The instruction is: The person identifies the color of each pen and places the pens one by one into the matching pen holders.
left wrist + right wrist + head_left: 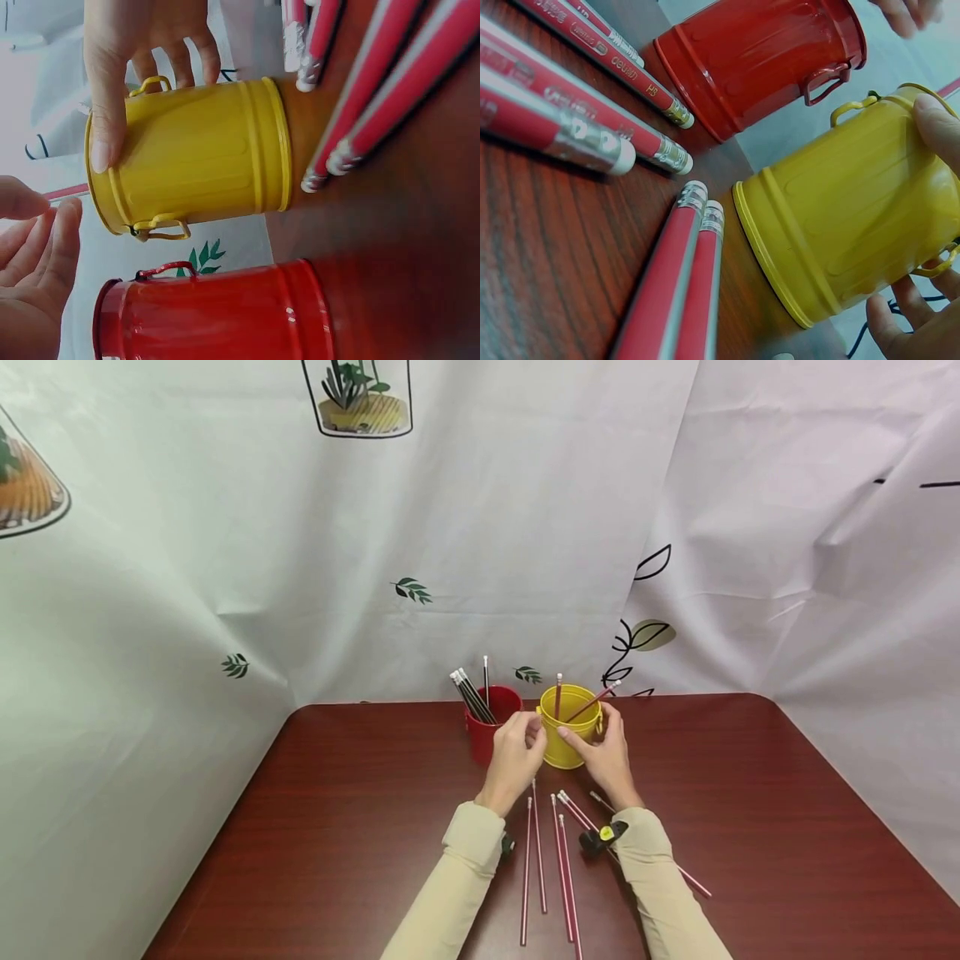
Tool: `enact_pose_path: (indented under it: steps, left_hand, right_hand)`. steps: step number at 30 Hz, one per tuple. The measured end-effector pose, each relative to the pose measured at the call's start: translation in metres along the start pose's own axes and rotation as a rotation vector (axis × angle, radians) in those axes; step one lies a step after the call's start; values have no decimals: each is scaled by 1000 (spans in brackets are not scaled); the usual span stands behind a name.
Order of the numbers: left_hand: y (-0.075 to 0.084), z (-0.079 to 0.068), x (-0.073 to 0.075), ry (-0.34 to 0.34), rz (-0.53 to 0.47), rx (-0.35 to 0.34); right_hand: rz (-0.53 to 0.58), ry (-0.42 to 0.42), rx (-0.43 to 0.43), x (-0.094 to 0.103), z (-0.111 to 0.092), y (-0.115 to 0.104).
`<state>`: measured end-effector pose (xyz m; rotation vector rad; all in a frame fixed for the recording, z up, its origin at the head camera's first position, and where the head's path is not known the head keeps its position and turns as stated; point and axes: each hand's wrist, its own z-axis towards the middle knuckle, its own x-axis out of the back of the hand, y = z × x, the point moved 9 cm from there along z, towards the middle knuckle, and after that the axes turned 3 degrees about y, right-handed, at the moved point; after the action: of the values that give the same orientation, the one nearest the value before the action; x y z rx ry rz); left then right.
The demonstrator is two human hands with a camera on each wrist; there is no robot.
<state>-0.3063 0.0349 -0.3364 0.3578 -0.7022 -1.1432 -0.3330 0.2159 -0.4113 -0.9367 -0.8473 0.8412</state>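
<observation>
- Yellow bucket (558, 757) stands upright on the reddish-brown surface (360, 802), with a red bucket (483, 745) right beside it at 9 o'clock.
- Hands first: the right hand (609, 756) has hold of the yellow bucket from about 4 o'clock, thumb across the near wall, the other fingers round by the handle on that side.
- Left hand (516, 752) is over at the yellow bucket's 8 o'clock, fingertips up near the rim and loosely bent with a bit of a gap. Looks like there's nothing in it, though the fingers partly hide each other so I wouldn't swear to it.
- Two red pencils poke out of the yellow bucket: an upright pencil (558, 697) toward 12 and a leaning pencil (592, 702) toward 2, white eraser ends up.
- Black pencils (476, 696) fill the red one, most tipped toward 11.
- Loose red pencils (562, 868) lie on the surface around 6 o'clock from the yellow bucket, erasers mostly facing the buckets.
</observation>
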Motion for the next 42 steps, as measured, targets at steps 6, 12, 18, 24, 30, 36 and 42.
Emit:
enact_pose_path:
  steps: [6, 12, 18, 24, 30, 36, 42]
  left_hand:
    - [-13, -16, 8, -50, 25, 96]
    - [-28, -25, -3, -301, 184, 295]
    - [-39, -42, -9, -523, 302, 504]
    - [-46, -59, -16, -648, 373, 605]
    - [-47, -70, -18, -699, 402, 647]
    - [-41, -78, -24, -722, 348, 649]
    - [-37, -83, -27, -735, 357, 627]
  right_hand:
    - [-15, 0, -11, 2, 1, -1]
    - [-3, 3, -17, 4, 4, 1]
    - [-3, 2, -14, 3, 5, 1]
    - [4, 0, -18, 4, 4, 1]
    - [4, -4, -10, 2, 4, 0]
    - [-8, -2, -14, 2, 3, 0]
    - [-21, -2, -19, 2, 1, 1]
